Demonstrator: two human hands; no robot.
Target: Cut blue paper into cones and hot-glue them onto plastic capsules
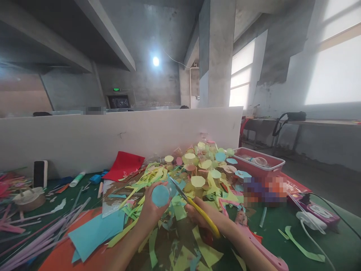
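Observation:
My left hand is closed around a small clear cup topped with a round blue paper disc. My right hand grips yellow-handled scissors, whose blades point up and left toward the disc's edge. Both hands hover over a heap of coloured paper scraps on the green table. Behind the scraps lies a pile of small cups capped with paper discs.
A pink tray holding clear cups stands at the right. A power strip and cables lie by the right edge. Red paper, a phone, a tape roll and straws lie at left. A white partition backs the table.

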